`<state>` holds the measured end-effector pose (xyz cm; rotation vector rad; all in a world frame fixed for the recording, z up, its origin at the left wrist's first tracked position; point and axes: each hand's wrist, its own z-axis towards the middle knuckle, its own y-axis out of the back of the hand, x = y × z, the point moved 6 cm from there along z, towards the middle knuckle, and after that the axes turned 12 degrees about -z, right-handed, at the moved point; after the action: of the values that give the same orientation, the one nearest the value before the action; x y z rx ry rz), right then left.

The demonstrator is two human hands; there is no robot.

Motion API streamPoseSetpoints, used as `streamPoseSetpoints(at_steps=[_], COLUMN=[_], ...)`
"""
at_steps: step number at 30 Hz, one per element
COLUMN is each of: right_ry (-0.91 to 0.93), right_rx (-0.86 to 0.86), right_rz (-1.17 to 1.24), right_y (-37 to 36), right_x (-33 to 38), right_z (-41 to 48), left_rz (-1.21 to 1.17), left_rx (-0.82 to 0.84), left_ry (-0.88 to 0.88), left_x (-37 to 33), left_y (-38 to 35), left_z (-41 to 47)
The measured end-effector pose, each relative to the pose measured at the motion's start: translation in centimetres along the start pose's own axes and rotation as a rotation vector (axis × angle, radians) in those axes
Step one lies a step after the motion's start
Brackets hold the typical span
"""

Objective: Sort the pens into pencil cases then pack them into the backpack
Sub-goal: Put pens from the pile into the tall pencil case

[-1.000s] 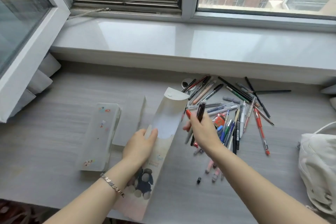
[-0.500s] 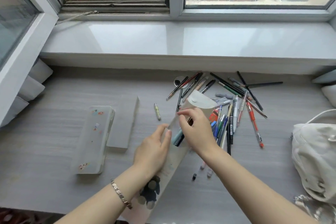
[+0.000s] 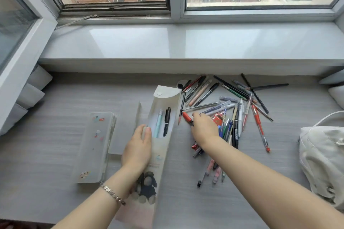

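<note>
Pencil case [image 3: 167, 96] is holding 2 pens [image 3: 167, 117], left hand [image 3: 137, 147] gripping it. Right hand [image 3: 203, 130], now withdrawn, is pinching red pen [image 3: 186, 117] at 3 o'clock.

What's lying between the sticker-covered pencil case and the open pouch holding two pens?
A plain frosted case lies flat between the sticker-covered case and the pouch, per the head view.

Nothing written could be read with certainty. The pencil case [image 3: 163, 147] carried a short line of reddish print below its window, too small to make out. A clear pen [image 3: 201, 106] in the pile and a black pen [image 3: 236, 132] each showed printing along the barrel, likewise illegible. The red packet [image 3: 217, 118] among the pens bore markings too blurred to read.
</note>
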<state>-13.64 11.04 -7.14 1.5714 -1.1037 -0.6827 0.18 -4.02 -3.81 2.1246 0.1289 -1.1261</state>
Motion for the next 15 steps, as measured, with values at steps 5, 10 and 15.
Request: streamPoseSetpoints(at_steps=[5,10,15], right_ry=[-0.130,-0.357,-0.391], right_rx=[0.041,0.292,0.225], right_rz=[0.344,0.493,0.218], right_y=[0.9,0.7,-0.9], right_x=[-1.6,-6.5,-7.0], right_z=[0.6,-0.9,-1.8], left_rz=[0.019,0.031,0.044], left_rx=[0.007,0.032,0.073], left_ry=[-0.006,0.000,-0.053], left_x=[0.1,0.0,-1.1], left_y=[0.1,-0.7,-2.0], left_z=[0.2,0.8,0.5])
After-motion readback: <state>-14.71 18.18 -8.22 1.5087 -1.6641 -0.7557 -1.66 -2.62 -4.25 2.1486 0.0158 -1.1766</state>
